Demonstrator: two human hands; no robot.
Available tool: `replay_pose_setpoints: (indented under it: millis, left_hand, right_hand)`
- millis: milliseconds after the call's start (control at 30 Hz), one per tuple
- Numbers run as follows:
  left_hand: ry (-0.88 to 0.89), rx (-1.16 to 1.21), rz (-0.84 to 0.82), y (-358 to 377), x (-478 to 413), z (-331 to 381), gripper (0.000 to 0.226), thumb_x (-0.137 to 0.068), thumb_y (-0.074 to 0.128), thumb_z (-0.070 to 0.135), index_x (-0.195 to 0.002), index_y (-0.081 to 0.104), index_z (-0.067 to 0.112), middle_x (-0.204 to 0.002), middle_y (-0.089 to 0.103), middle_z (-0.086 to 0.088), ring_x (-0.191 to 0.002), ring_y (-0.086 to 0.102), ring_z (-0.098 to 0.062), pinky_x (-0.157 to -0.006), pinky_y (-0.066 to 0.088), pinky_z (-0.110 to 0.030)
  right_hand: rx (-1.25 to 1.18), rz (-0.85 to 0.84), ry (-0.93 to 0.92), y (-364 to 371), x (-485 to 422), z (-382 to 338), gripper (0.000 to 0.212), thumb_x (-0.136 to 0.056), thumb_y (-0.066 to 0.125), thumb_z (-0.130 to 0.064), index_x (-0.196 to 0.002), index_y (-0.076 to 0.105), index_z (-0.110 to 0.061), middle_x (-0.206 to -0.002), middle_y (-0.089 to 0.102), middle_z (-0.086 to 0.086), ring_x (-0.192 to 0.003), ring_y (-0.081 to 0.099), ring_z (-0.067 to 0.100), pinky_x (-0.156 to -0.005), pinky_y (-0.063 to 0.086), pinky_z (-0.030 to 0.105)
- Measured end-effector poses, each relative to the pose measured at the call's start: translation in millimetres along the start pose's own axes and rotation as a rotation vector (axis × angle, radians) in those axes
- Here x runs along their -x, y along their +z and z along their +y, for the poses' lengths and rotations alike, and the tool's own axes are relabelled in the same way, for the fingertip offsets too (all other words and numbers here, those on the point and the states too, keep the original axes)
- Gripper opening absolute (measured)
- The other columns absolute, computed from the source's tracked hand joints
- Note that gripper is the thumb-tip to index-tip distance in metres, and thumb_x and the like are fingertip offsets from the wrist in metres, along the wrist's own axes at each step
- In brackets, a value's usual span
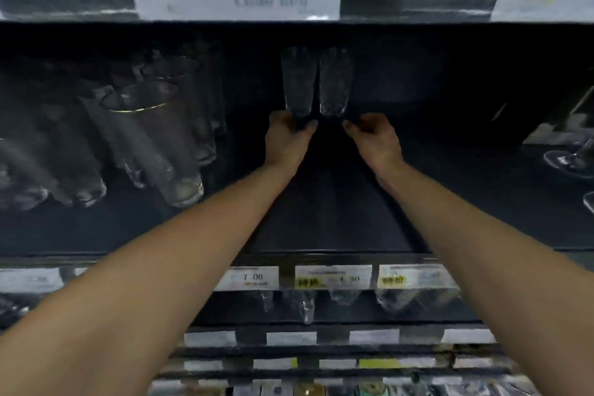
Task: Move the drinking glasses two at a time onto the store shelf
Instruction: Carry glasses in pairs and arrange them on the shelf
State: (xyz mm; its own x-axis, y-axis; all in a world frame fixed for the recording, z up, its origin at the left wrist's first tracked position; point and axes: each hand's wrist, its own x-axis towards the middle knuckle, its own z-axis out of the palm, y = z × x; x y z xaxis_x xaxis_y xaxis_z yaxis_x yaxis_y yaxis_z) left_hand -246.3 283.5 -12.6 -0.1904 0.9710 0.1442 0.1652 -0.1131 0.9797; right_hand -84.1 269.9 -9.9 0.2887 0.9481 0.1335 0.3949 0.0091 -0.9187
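At the far left of the shelf [321, 228], stocked glasses [154, 138] are seen standing in a close group. Further right, the left hand [287, 135] is reached deep inside, and the foot of the left glass [299, 83] is gripped between curled fingers and thumb. The right glass [336, 82] stands just beside it, upright at the back. The right hand [373, 135] is held just below its foot with fingers loosely curled; whether the glass is touched cannot be told through the blur and the dark. Stemware [569, 157] is seen at the far right.

The setting-down step is judged to be in hand, with this pair close to placed. For the next move, the left glass should be checked to rest flat before it is let go. Both hands should then be drawn straight back, so that neither glass is knocked.
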Motion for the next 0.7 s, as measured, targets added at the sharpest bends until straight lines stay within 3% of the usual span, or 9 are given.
replay_pose_setpoints:
  millis: [67, 133, 267, 400, 567, 700]
  left_hand:
    - [0.024, 0.011, 0.046, 10, -22, -4, 0.050, -0.084, 0.076, 0.030, -0.121, 0.049, 0.009, -0.102, 0.062, 0.005, -0.092, 0.062, -0.008, -0.068, 0.045, -0.005]
    - [0.025, 0.033, 0.092, 21, -42, -4, 0.056, -0.083, 0.077, 0.027, -0.125, 0.045, 0.008, -0.108, 0.060, 0.004, -0.092, 0.060, -0.007, -0.062, 0.042, 0.001]
    - [0.036, 0.081, 0.139, 36, -77, -3, 0.076, -0.081, 0.079, 0.027, -0.140, 0.034, 0.009, -0.129, 0.053, -0.003, -0.103, 0.056, -0.010, -0.077, 0.043, -0.008]
    - [0.032, 0.138, 0.097, 39, -99, -5, 0.081, -0.080, 0.081, 0.031, -0.142, 0.033, 0.010, -0.118, 0.056, 0.003, -0.088, 0.056, -0.004, -0.052, 0.039, 0.003]
    - [0.051, 0.148, 0.066, 41, -124, -13, 0.078, -0.073, 0.085, 0.036, -0.135, 0.046, 0.009, -0.118, 0.065, 0.000, -0.102, 0.065, -0.015, -0.080, 0.054, -0.019]
    - [0.072, 0.143, 0.037, 41, -125, -14, 0.071, -0.077, 0.083, 0.026, -0.134, 0.043, 0.011, -0.116, 0.063, 0.000, -0.100, 0.063, -0.013, -0.077, 0.052, -0.018]
  right_hand:
    - [0.000, 0.002, -0.028, 6, -21, 4, 0.056, -0.091, 0.066, -0.044, -0.136, 0.048, -0.016, -0.118, 0.057, -0.006, -0.102, 0.053, 0.008, -0.077, 0.043, 0.013]
    - [0.004, 0.002, -0.046, 14, -44, 5, 0.059, -0.089, 0.066, -0.046, -0.136, 0.048, -0.014, -0.122, 0.059, -0.005, -0.107, 0.057, 0.011, -0.085, 0.048, 0.020]
    - [-0.031, -0.017, -0.084, 30, -87, 4, 0.070, -0.086, 0.069, -0.046, -0.143, 0.041, -0.016, -0.128, 0.057, -0.006, -0.111, 0.056, 0.012, -0.088, 0.047, 0.023]
    - [-0.096, -0.023, -0.146, 41, -111, 0, 0.063, -0.080, 0.076, -0.045, -0.133, 0.053, -0.018, -0.116, 0.065, -0.007, -0.102, 0.064, 0.011, -0.088, 0.054, 0.027]
    - [-0.179, -0.066, -0.150, 48, -122, 1, 0.079, -0.065, 0.080, -0.054, -0.132, 0.056, -0.020, -0.120, 0.067, -0.004, -0.105, 0.065, 0.010, -0.091, 0.055, 0.028]
    - [-0.208, -0.089, -0.144, 47, -122, 1, 0.062, -0.077, 0.081, -0.040, -0.130, 0.055, -0.020, -0.116, 0.066, -0.006, -0.102, 0.064, 0.008, -0.090, 0.054, 0.025]
